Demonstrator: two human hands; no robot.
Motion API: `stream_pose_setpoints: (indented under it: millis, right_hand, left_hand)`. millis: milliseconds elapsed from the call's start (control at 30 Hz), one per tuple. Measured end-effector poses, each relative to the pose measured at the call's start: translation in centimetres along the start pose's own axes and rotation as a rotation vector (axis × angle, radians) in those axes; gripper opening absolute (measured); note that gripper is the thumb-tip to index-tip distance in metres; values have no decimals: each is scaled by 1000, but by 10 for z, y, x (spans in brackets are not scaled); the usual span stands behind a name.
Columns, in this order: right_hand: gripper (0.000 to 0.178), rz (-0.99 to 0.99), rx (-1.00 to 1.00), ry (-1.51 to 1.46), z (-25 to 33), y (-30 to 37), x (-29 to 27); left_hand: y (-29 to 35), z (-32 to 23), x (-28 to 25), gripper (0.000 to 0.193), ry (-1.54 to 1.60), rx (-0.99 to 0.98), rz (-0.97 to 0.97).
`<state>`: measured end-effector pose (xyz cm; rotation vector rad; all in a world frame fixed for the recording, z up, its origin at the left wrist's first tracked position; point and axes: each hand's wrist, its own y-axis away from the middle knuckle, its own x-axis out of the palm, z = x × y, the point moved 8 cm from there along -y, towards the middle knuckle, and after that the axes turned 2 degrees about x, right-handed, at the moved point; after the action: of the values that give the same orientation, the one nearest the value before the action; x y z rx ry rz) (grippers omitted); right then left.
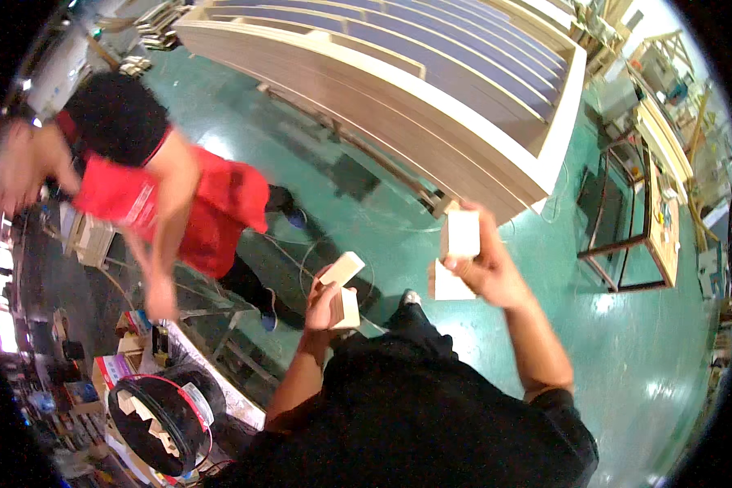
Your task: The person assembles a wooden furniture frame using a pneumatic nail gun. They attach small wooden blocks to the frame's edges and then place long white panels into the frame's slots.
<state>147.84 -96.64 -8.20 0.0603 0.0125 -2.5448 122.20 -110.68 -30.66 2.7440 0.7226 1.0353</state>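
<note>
Two pale wooden blocks, an upper one and a lower one, sit in my left hand, its fingers closed around them. Farther right, my right hand grips two more pale blocks: one stands upright by the fingers, and another lies below it under the thumb. Some of my fingers are hidden behind the wood. Both hands are held up over the green floor, apart from each other and in front of my dark clothing.
Ahead lies a large stack of wooden frames with slats. A co-worker in a red apron bends at the left, arms blurred. A black bucket with wood pieces stands at lower left. A metal-legged bench is at right; a thin cable crosses the floor.
</note>
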Motion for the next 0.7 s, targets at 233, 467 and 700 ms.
stream_pose_setpoints:
  millis: [233,467,700]
  right_hand:
    - [64,20,-336,754,128,-95,-74]
    - [64,173,-379,1307,140,-294,-53]
    - [63,295,-377,1676,114,-524,37]
  left_hand:
    - [-49,97,16,26,33,-253,-152]
    - [-119,68,2,29,56,-115,-289]
    - [-184,53,-54,54,267,-128,-418]
